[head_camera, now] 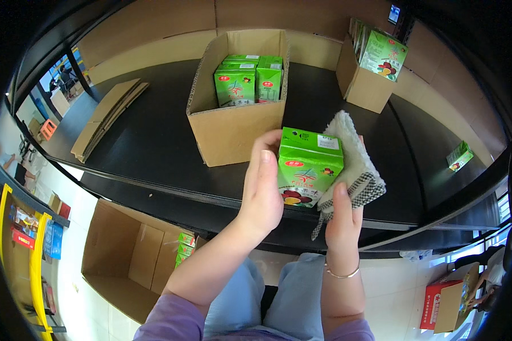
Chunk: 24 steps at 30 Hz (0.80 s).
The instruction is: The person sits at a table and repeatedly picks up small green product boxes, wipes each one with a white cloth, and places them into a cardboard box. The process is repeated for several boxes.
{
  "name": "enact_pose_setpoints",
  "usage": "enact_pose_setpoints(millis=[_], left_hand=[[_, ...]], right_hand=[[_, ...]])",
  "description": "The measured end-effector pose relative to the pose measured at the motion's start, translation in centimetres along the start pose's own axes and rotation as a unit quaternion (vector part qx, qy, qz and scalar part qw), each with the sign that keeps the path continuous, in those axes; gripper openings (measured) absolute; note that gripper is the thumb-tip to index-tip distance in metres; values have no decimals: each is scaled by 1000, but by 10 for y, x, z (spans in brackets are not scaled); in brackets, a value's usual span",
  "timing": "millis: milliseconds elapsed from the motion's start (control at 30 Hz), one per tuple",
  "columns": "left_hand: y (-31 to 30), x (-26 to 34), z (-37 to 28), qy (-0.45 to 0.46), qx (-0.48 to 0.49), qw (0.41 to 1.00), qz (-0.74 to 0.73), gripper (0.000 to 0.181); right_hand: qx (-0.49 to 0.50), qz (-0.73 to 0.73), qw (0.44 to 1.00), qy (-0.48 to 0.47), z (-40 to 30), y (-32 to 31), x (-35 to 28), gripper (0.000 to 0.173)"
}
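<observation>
Between my hands, above the front edge of the black shelf, is a green drink carton point(310, 170) printed with fruit. My left hand point(262, 187) grips its left side, thumb toward me and the other fingers hidden behind it. Against the carton's right side my right hand point(345, 213) presses a white plush cloth point(350, 149) with a black-and-white checked edge. Just beyond stands an open cardboard box point(239, 138), with several similar green cartons point(235, 87) upright inside it.
Flattened cardboard point(106, 119) lies at the shelf's left. A smaller cardboard box point(369, 89) with green packs stands back right; one small carton point(460, 156) lies far right. A large open cardboard box point(111, 251) sits below left, holding green packs point(185, 247). Other people are at both sides.
</observation>
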<state>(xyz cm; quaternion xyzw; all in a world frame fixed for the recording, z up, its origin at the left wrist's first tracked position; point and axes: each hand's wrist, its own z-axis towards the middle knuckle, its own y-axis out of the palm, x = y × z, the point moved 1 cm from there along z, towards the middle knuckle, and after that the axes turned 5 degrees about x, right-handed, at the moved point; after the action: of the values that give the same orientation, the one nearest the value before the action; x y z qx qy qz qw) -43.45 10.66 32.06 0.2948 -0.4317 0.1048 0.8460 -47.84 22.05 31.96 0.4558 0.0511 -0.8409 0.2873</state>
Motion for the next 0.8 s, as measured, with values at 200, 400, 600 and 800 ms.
enact_pose_setpoints(millis=[200,400,600,800], left_hand=[[5,-3,4,-15,47,998,42,54],[7,-4,0,61,37,993,89,55],[9,4,-17,57,-7,993,107,81],[8,5,-38,118,-23,986,112,77]], right_hand=[[27,18,999,1,-1,21,2,75],[122,-69,986,-95,-9,31,11,78],[172,145,973,-42,-22,36,13,68],[224,175,958,25,-47,33,8,59]])
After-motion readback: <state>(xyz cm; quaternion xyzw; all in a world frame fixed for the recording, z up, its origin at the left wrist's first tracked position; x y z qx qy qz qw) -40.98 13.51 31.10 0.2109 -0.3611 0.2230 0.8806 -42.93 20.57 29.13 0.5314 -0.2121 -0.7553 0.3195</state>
